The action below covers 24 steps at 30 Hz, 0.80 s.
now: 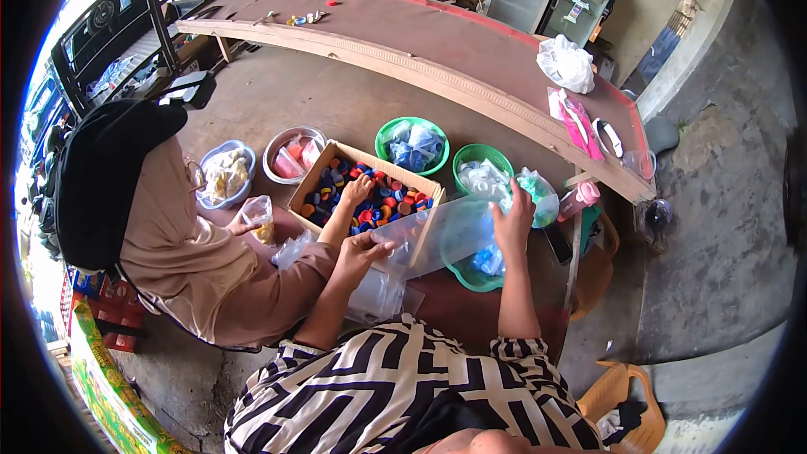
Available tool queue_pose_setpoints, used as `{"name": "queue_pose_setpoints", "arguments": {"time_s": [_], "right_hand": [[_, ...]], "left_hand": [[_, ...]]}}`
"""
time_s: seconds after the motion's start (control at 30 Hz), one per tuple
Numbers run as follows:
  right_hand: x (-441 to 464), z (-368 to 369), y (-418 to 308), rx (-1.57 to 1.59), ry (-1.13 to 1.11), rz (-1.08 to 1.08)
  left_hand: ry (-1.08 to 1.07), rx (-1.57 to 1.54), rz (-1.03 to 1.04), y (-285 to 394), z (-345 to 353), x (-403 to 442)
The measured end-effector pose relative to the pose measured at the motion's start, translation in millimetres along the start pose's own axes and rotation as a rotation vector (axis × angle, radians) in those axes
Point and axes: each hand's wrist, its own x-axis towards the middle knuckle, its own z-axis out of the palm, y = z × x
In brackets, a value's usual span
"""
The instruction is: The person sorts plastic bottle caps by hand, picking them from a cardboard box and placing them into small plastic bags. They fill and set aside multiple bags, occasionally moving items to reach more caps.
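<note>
Translucent flat plastic bag (433,240) is held up between two bare hands, in front of the right side of an open brown cardboard box (315,176) of red, blue and orange round caps (391,202), which are touched by a co-worker's hand (360,190). Its left end is pinched between thumb and fingers by the left hand (361,257); its right end is met by the right hand (514,217), whose grip cannot be told, above a round green plastic basin (475,283).
</note>
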Motion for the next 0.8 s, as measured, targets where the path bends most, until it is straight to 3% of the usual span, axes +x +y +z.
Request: {"name": "queue_pose_setpoints", "arguments": {"time_s": [0.1,0.13,0.17,0.33,0.4,0.47,0.53,0.6,0.63,0.7,0.77,0.8], "right_hand": [[-20,6,-22,0.312,-0.189,-0.01],[-30,9,-32,0.588,-0.455,0.202],[-36,5,-46,0.657,-0.629,0.189],[-55,17,-59,0.631,-0.646,0.161],[-55,22,-47,0.609,-0.636,0.2],[-47,21,-31,0.542,-0.565,0.214],[-39,11,-26,0.765,-0.656,0.468],[-46,19,-27,0.968,-0.63,0.623],[-46,18,-29,0.969,-0.632,0.626],[-47,14,-33,1.382,-0.615,0.978],[-57,21,-20,1.414,-0.663,0.968],[-60,22,-17,1.446,-0.707,0.95]], "left_hand": [[0.024,-0.006,0.039,-6,19,17],[0.035,0.03,0.051,-5,27,22],[0.041,-0.051,0.095,-18,37,32],[-0.051,0.023,0.117,-12,59,53],[0.011,0.437,0.128,-6,54,59],[0.037,0.474,0.148,1,54,57],[0.072,0.617,0.286,4,54,53],[-0.009,0.675,0.258,3,58,47],[-0.013,0.641,0.268,1,61,43],[-0.016,0.606,0.272,-8,62,40],[-0.109,0.272,0.035,-29,58,44],[-0.108,0.269,0.032,-28,57,44]]}}
